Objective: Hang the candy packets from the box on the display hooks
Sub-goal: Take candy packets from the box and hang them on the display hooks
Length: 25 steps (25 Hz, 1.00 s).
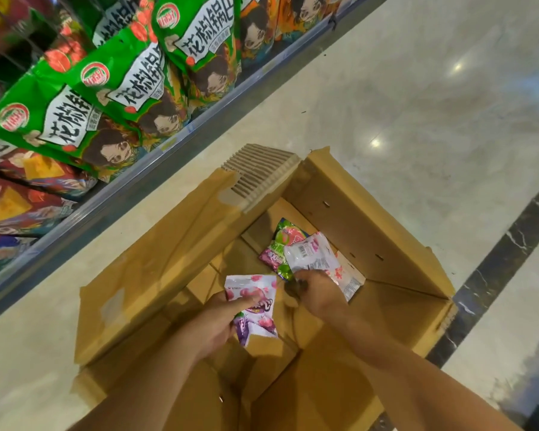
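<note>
Setting: an open cardboard box (371,219) sits on a pale marble floor (417,104); every place below is given relative to this box.
Left hand: the left hand (218,321) is inside the box near its near side, fingers and thumb closed on a pink-and-purple candy packet (255,309).
Right hand: the right hand (316,292) is lower in the box, toward the middle, fingers pinched on the lower edge of a white packet (311,251) that shows its back.
Remaining stock: a green-and-pink packet (280,244) lies on the box bottom, partly under the white one; another pale packet (350,278) lies just beside the right hand.
Display hooks: none can be made out; where the packets will hang cannot be told.
Doing the step well: probably gather the loose packets facing one way, tops together, so each hang-hole meets its hook without fumbling; lift by an edge without crumpling.
Readable on candy: "100" on the green-and-pink packet; a barcode on the white packet's back; the rest is too blurred.
Readable beyond the box: green snack bags (128,85) on the shelf past its far-left flap carry large Chinese characters beginning "花椒锅巴", the last partly cut off, and a red round logo, illegible.
</note>
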{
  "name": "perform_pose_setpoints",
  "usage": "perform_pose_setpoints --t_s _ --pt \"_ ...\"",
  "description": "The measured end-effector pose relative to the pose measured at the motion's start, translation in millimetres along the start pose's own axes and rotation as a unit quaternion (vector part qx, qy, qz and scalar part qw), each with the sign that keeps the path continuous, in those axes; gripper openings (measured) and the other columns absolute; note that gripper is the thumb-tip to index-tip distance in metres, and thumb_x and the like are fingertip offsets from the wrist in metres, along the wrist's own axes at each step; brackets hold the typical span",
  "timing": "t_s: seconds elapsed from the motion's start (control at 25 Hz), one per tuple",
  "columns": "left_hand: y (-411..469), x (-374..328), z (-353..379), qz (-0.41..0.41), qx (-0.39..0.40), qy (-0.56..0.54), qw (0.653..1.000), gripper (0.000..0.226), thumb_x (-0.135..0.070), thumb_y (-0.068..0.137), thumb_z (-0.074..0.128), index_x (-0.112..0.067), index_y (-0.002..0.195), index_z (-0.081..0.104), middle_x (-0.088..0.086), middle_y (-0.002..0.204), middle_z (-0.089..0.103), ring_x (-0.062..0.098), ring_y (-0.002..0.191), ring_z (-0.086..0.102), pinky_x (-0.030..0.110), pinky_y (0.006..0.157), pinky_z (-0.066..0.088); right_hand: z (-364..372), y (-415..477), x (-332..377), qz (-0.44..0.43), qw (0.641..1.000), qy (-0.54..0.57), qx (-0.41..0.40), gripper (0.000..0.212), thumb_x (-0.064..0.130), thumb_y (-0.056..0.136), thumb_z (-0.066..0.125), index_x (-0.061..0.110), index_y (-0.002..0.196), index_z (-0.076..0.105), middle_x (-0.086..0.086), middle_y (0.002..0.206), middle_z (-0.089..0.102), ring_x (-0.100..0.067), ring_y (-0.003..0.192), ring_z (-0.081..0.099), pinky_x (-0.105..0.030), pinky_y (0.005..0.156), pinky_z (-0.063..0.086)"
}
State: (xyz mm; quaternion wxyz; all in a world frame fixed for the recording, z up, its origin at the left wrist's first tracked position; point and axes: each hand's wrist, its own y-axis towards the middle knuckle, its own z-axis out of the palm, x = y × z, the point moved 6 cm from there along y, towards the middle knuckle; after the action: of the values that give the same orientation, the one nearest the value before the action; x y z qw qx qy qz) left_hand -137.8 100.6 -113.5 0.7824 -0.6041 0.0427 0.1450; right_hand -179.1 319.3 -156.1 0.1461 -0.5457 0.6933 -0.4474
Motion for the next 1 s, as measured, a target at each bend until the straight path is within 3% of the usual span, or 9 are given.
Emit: perform_pose_setpoints --t_s 0.12,0.24,0.32,0.4,0.56,0.68,0.8,0.88,1.0 --pt "4 1 -10 0.011 -0.004 -0.012 1.0 0.042 -0.018 0.09 0.079 -0.006 0.128 0.066 0.018 0.118 0.076 0.036 0.11 0.074 0.051 0.103 0.055 30 27 -9 0.036 0.984 -0.152 0.081 0.048 0.028 0.097 0.062 0.038 0.142 0.052 -0.008 0.139 0.043 -0.032 0.115 0.058 -0.047 0.094 0.056" --pt "0 -7 -16 0.024 -0.034 0.004 0.999 0.037 -0.021 0.091 0.078 -0.007 0.122 0.066 0.015 0.11 0.079 0.033 0.098 0.077 0.04 0.077 0.062 37 31 -7 0.049 0.964 -0.246 0.082 0.062 0.025 0.094 0.064 0.033 0.151 0.039 -0.012 0.152 0.032 -0.038 0.126 0.051 -0.052 0.094 0.053" --pt "-3 -13 -20 0.037 -0.068 0.024 0.997 0.037 -0.023 0.09 0.079 -0.006 0.12 0.066 0.013 0.104 0.08 0.031 0.091 0.079 0.044 0.08 0.063 32 26 -5 0.04 0.964 -0.255 0.071 0.061 0.027 0.096 0.062 0.025 0.151 0.036 -0.012 0.15 0.034 -0.037 0.127 0.051 -0.052 0.092 0.051" --pt "-11 -24 -20 0.049 -0.081 0.04 0.995 0.039 -0.027 0.088 0.082 -0.007 0.117 0.066 0.011 0.101 0.081 0.031 0.091 0.079 0.051 0.092 0.061 14 16 0 0.022 0.972 -0.231 0.034 0.051 0.033 0.098 0.058 0.02 0.144 0.041 -0.011 0.142 0.044 -0.036 0.119 0.057 -0.049 0.087 0.052" --pt "-39 -52 -5 0.066 -0.047 0.049 0.995 0.033 -0.023 0.089 0.08 -0.01 0.116 0.067 0.013 0.108 0.08 0.03 0.094 0.079 0.039 0.078 0.062 -50 -18 16 0.008 0.984 -0.16 -0.072 0.028 0.031 0.099 0.053 0.021 0.124 0.063 -0.005 0.12 0.066 -0.029 0.104 0.068 -0.035 0.078 0.053" --pt "-77 -79 14 0.074 -0.032 0.052 0.995 0.028 -0.01 0.089 0.078 -0.01 0.115 0.067 0.014 0.11 0.079 0.03 0.098 0.078 0.039 0.085 0.061 -101 -61 33 -0.018 0.986 -0.094 -0.134 0.01 0.039 0.096 0.062 0.029 0.096 0.064 0.005 0.092 0.067 -0.021 0.084 0.066 -0.031 0.064 0.054" --pt "-122 -111 32 0.104 -0.013 0.063 0.992 0.033 -0.003 0.088 0.078 -0.009 0.118 0.066 0.013 0.113 0.079 0.029 0.102 0.077 0.044 0.096 0.059 -143 -108 56 -0.05 0.984 -0.009 -0.17 0.015 0.035 0.09 0.073 0.032 0.086 0.06 0.013 0.085 0.064 -0.011 0.077 0.061 -0.034 0.063 0.056" --pt "-157 -137 40 0.129 -0.005 0.074 0.989 0.034 -0.002 0.088 0.079 -0.009 0.119 0.067 0.012 0.115 0.078 0.028 0.104 0.076 0.046 0.1 0.057 -173 -142 76 -0.081 0.978 0.037 -0.19 0.018 0.027 0.089 0.077 0.031 0.085 0.06 0.011 0.084 0.065 -0.009 0.074 0.059 -0.029 0.062 0.053" --pt "-228 -183 51 0.179 0.02 0.085 0.98 0.036 0.002 0.088 0.077 -0.006 0.123 0.069 0.016 0.12 0.076 0.031 0.108 0.075 0.045 0.098 0.058 -229 -208 112 -0.123 0.962 0.132 -0.203 0.024 0.016 0.091 0.075 0.029 0.087 0.055 0.005 0.082 0.064 -0.013 0.073 0.061 -0.034 0.065 0.05"
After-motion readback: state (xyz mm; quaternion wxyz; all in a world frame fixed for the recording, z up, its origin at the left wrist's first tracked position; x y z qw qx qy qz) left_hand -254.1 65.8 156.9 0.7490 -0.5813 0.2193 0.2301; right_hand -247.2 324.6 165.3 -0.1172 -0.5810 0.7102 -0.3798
